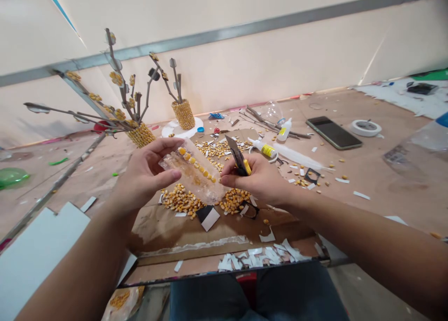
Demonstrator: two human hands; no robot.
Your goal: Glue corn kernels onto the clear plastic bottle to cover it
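Observation:
My left hand [154, 164] grips the upper left side of a clear plastic piece [189, 171] with a row of yellow corn kernels [198, 165] stuck along it. A utility knife [238, 157] with a yellow and black handle sits in my right hand [257, 176], its blade pointing up and left. The fingertips of that hand reach the right edge of the plastic piece. Below lie heaps of loose corn kernels [180, 200] on brown paper [157, 227]. A black and white scrap [208, 217] rests in front of the heaps.
Kernel-covered pots [183, 115] hold twigs [122, 73] at the back left. To the right are glue bottles [265, 148], a phone [334, 132], a tape roll [366, 128] and a plastic bottle [420, 146]. White paper scraps [262, 257] line the front edge.

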